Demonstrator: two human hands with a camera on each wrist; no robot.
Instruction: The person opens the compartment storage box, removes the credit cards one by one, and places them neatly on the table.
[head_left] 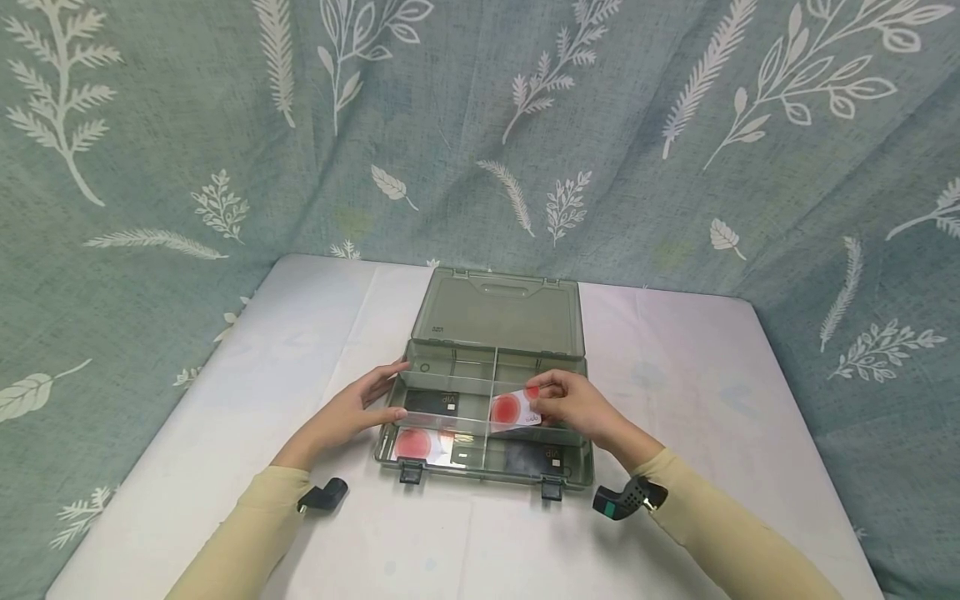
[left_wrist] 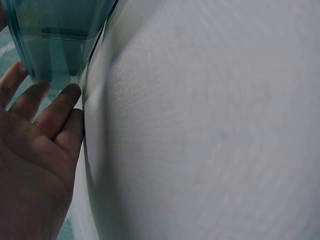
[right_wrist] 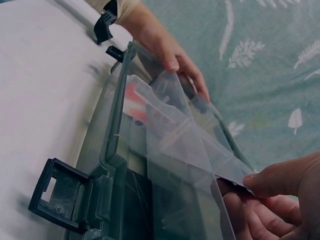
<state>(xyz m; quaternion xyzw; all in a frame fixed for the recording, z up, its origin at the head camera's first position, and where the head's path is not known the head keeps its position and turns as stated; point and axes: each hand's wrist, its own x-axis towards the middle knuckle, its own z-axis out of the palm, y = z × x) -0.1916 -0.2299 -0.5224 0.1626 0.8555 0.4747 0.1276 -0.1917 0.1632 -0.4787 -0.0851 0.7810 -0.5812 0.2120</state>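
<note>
A green see-through box (head_left: 386, 446) with clear dividers stands unlatched, its lid (head_left: 498, 310) laid back. My right hand (head_left: 576, 406) pinches a white card with red circles (head_left: 506, 409) over the middle right compartment. In the right wrist view, that hand's thumb (right_wrist: 272, 181) is above the card, which the divider partly hides. My left hand (head_left: 362, 408) rests its fingers and thumb on the box's left side. The left wrist view shows those fingers (left_wrist: 60, 112) spread against the box wall. A black VIP card (head_left: 429, 402) lies in the middle left compartment.
Another red-circled card (head_left: 423, 445) lies in the front left compartment, a black VIP card (head_left: 531, 457) in the front right. Two black latches (head_left: 410, 471) hang at the front edge. White cloth (head_left: 465, 542) covers the table; a leaf-patterned curtain (head_left: 450, 150) surrounds it.
</note>
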